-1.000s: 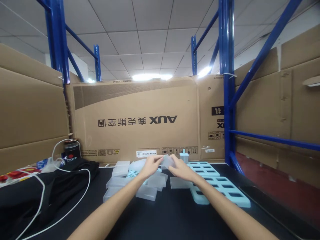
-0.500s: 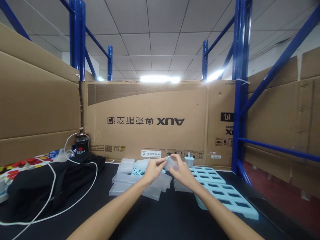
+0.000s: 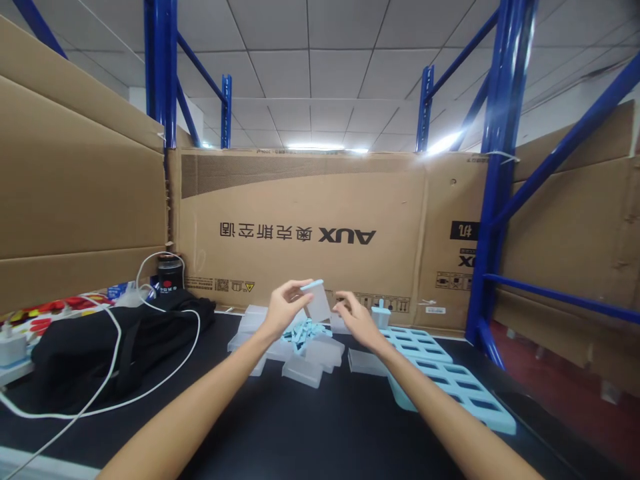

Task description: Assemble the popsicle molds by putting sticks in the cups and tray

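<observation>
1 translucent case (image 3: 320, 308) (w/ lt. blue top strip (image 3: 313, 285)), tilted, held in L hand (image 3: 289, 307).

The case we hold (image 3: 319, 308) is a cloudy, see-through white with a pale blue top edge (image 3: 313, 285), and we find cloudy white again in the loose cases (image 3: 303, 371) and pale blue in the small pieces (image 3: 303, 333) and the trays (image 3: 493, 419). Around these we see a black tabletop (image 3: 300, 440), a black bag (image 3: 80, 347) and a white cable (image 3: 116, 347). Before us, the brown cardboard panel (image 3: 280, 193) bears black lettering and a darker, finely patterned band, beside deep blue posts (image 3: 505, 133).
</observation>
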Available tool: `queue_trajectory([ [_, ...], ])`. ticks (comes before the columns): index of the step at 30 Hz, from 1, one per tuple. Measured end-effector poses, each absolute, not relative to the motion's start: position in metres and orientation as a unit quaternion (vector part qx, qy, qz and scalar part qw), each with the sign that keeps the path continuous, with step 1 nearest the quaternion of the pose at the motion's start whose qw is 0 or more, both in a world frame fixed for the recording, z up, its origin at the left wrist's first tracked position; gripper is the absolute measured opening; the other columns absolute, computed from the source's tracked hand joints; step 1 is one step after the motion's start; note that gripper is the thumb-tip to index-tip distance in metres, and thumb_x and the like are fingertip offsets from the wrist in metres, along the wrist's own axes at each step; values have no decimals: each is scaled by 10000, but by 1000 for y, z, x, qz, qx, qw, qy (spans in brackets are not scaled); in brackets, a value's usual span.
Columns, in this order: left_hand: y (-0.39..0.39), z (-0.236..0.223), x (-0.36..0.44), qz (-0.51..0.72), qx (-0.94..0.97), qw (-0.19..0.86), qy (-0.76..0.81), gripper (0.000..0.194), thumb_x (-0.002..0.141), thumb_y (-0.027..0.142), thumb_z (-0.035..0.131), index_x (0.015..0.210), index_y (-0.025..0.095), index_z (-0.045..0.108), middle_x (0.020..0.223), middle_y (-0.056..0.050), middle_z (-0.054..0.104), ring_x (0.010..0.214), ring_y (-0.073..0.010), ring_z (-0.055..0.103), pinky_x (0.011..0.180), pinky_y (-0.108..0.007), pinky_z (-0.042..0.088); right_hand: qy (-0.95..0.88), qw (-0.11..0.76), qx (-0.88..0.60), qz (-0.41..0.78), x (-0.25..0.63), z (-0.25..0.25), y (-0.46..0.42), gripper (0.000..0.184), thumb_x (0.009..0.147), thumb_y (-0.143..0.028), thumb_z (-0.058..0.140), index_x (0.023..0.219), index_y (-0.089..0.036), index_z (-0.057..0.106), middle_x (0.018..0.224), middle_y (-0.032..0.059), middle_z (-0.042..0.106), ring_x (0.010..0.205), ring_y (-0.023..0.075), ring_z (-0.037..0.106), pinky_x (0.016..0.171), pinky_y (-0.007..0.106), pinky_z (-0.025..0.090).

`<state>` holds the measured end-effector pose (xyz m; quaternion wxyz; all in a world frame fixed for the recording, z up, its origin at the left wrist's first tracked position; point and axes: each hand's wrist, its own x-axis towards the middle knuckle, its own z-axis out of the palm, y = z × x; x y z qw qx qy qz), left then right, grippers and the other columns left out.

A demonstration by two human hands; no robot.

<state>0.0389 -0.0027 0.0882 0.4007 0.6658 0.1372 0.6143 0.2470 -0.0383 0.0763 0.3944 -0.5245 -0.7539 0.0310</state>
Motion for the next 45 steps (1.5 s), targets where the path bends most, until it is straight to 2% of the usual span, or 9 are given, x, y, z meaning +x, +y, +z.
queue_trajectory([
  [4, -25, 72, 21, 549, 740, 375, 99, 248, 778, 226, 739, 1008, 142, 698, 1144, -133, 690, 1103, -250, 639, 941, -394, 518, -817, 180, -547, -18, 239, 80, 6, 228, 817, -162, 502, 973, -162, 669, 941, 74, 698, 870, 180, 634, 753, 241, 441],
  [8, -68, 52, 28, 439, 830, 343, 34, 223, 771, 180, 726, 992, 154, 709, 1097, -110, 713, 1063, -236, 661, 914, -374, 531, -837, 86, -540, -16, 222, 74, 39, 222, 608, -71, 632, 796, -170, 696, 847, 63, 709, 834, 212, 641, 716, 249, 422],
  [12, -94, 37, 42, 408, 866, 288, -22, 183, 753, 195, 718, 930, 151, 706, 1085, -95, 716, 937, -192, 691, 867, -321, 529, -842, 52, -537, -20, 208, 69, 53, 218, 613, -50, 595, 774, -160, 693, 833, 63, 707, 801, 197, 636, 675, 240, 410],
  [17, -94, 22, 50, 406, 884, 222, -66, 146, 762, 178, 647, 904, 151, 633, 1065, -93, 698, 952, -173, 671, 884, -298, 484, -856, 70, -512, 6, 193, 74, 51, 193, 752, -177, 563, 894, -153, 692, 885, 39, 704, 756, 138, 616, 630, 198, 404],
  [20, -93, 17, 51, 395, 897, 180, -78, 182, 773, 183, 622, 952, 163, 601, 1081, -91, 676, 984, -174, 652, 913, -311, 460, -857, 64, -511, 19, 185, 71, 49, 225, 740, -277, 638, 919, -152, 691, 871, 40, 700, 734, 148, 607, 605, 206, 400],
  [26, -96, 18, 52, 399, 898, 172, -74, 317, 808, 218, 627, 1105, 160, 531, 1081, -107, 672, 1010, -199, 634, 907, -337, 468, -823, 64, -565, 5, 176, 51, 59, 209, 680, -170, 686, 880, -110, 701, 881, 105, 697, 792, 206, 621, 628, 244, 412],
  [31, -91, 18, 49, 425, 887, 177, -30, 310, 863, 283, 644, 1123, 140, 556, 1089, -122, 676, 994, -203, 628, 880, -330, 494, -816, 88, -570, 30, 174, 45, 70, 78, 781, -203, 670, 773, -125, 669, 771, 28, 675, 732, 147, 612, 704, 272, 469],
  [39, -75, 12, 45, 443, 879, 164, 63, 272, 922, 345, 586, 1104, 145, 625, 1101, -106, 680, 835, -149, 628, 776, -282, 530, -783, 241, -567, 83, 204, 74, 62, 92, 709, -219, 646, 693, -139, 686, 731, 54, 692, 759, 185, 636, 701, 240, 450],
  [45, -70, 11, 42, 442, 863, 194, 149, 338, 883, 366, 625, 1156, 174, 570, 1134, -88, 652, 759, -134, 621, 769, -295, 534, -731, 394, -538, 146, 247, 106, 27, 204, 882, -373, 460, 854, -177, 507, 961, 116, 697, 859, 186, 661, 714, 268, 507],
])
